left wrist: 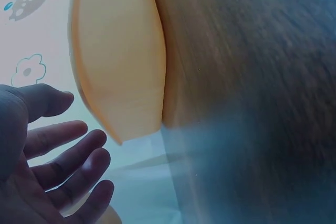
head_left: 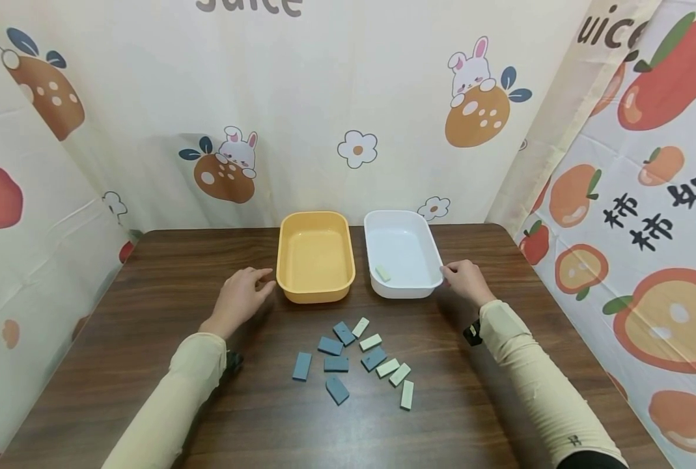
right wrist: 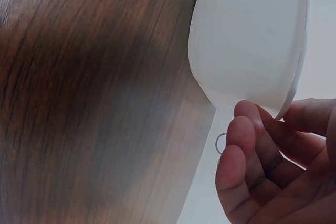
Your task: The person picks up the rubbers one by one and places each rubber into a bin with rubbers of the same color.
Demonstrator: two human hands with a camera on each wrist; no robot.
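Observation:
A yellow plastic bin (head_left: 315, 294) stands at the back middle of the table. My left hand (head_left: 243, 298) is just left of it, fingers loosely spread and holding nothing; in the left wrist view a gap shows between the fingertips and the bin's wall. Right of the yellow bin is a white bin (head_left: 405, 291) with one pale green block (head_left: 383, 273) inside. My right hand (head_left: 467, 281) pinches the white bin's right rim between thumb and fingers. In front of the bins lie several blue-grey blocks (head_left: 336, 364) and several pale green blocks (head_left: 406, 395).
The dark wooden table (head_left: 265, 417) reaches back to a cream curtain (head_left: 318, 98) with printed fruit and rabbits. Another printed cloth (head_left: 664, 215) hangs along the right side. A narrow strip of table separates the two bins.

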